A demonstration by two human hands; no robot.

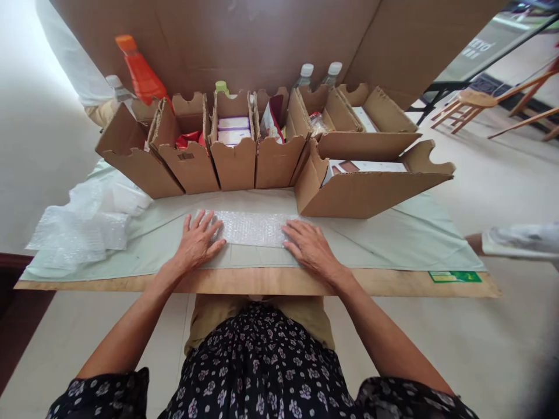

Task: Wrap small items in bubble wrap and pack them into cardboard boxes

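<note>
A strip of clear bubble wrap lies flat on the pale green cloth in front of me. My left hand rests on its left end, fingers spread. On the right end lies my right hand, its fingers stretched out and apart. Neither hand grips anything. Just beyond the strip, to the right, a cardboard box is set at an angle with a white carton inside. A loose pile of more bubble wrap sits at the left.
Several open cardboard bins stand in a row at the back, holding packets and cartons. Behind them are an orange bottle and white-capped bottles. A green card lies at the front right edge. At far right are a stool and another person's arm.
</note>
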